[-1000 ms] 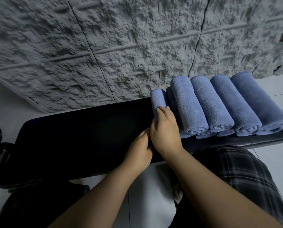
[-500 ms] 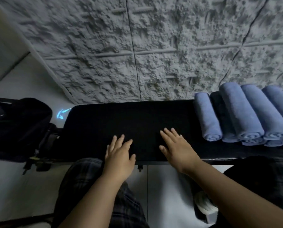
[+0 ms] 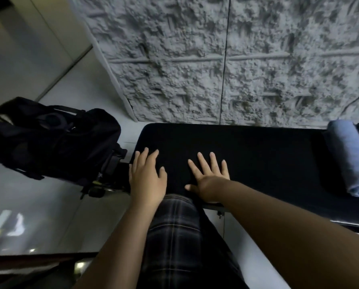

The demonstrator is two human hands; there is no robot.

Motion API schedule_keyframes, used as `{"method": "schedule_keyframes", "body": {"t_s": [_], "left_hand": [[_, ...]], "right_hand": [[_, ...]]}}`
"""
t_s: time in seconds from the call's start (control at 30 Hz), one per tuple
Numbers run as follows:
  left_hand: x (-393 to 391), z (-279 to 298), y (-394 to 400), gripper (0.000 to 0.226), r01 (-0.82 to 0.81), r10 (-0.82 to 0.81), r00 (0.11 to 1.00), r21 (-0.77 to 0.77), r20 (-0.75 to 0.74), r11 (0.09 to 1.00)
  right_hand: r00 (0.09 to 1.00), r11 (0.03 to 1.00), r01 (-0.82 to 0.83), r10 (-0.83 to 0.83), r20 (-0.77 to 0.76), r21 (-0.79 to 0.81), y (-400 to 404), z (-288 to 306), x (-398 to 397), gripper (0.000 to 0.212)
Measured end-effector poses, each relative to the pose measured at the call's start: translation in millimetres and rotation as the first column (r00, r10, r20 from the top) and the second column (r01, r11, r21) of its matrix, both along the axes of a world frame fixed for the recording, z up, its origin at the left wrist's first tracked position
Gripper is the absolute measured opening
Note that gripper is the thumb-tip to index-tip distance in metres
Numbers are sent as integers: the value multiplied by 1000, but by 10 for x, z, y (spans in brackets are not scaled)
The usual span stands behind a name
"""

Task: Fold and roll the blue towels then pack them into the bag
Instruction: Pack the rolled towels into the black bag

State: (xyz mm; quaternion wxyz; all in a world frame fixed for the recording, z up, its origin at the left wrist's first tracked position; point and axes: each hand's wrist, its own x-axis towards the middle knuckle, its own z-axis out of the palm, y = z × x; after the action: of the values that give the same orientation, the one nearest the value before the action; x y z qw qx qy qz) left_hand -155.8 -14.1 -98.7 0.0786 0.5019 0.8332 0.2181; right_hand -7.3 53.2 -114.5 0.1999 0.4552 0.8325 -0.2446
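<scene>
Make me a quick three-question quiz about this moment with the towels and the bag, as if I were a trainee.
1. True or false: the left hand holds a towel.
2. Where is the black bag: A) on the black bench, B) on the floor left of it, C) in the person's lap?
3. Fill in: the one rolled blue towel in view lies at the bench's ____ end.

Key
1. False: both it and the right hand are spread flat, holding nothing.
2. B.
3. Right.
</scene>
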Motion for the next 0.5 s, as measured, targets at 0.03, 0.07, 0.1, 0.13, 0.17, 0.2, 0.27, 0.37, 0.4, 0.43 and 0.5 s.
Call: {"method": "schedule_keyframes", "body": {"t_s": [0.03,0.07,0.1,0.13,0.17,0.2,0.27,0.37,0.4,0.43,0.5], "left_hand": [[-95,-25,-11,49,-21,21,1000,-6,-11,1000],[-191,-39,-12,51,-50,50,999,-8,-14,999],[-297,-43,-13,52,-83,83,996,-3,-13,997],[-367,-28,9,53,-114,114,993,17,-9,993],[-448,-7,34,55,-144,144,989,40,-16,989],[-529,21,72,57,-170,173,984,70,-38,983],[-699,98,156,59,-208,221,969,122,-111,970],[-936,239,277,62,-281,303,927,127,-222,951],[-1002,275,317,63,-311,334,907,127,-258,942],[-1061,292,351,64,-336,362,885,136,-293,932],[-1182,297,410,63,-386,422,822,171,-382,906]], "right_hand": [[1000,1000,-6,6,4,-2,29,-1,-37,77],[1000,1000,-19,19,9,-4,64,-5,-63,80],[999,999,-36,36,12,-3,99,-11,-91,84],[999,999,-48,48,20,1,136,-5,-83,88],[998,998,-57,57,26,-1,168,0,-90,92],[998,998,-61,61,30,-6,203,1,-105,96],[997,998,-67,67,29,-13,252,3,-139,103],[997,997,-70,70,31,-15,273,2,-170,108],[997,997,-70,70,30,-16,277,-1,-170,109],[997,997,-69,69,30,-17,276,-4,-164,109],[997,998,-65,66,26,-24,282,1,-166,109]]}}
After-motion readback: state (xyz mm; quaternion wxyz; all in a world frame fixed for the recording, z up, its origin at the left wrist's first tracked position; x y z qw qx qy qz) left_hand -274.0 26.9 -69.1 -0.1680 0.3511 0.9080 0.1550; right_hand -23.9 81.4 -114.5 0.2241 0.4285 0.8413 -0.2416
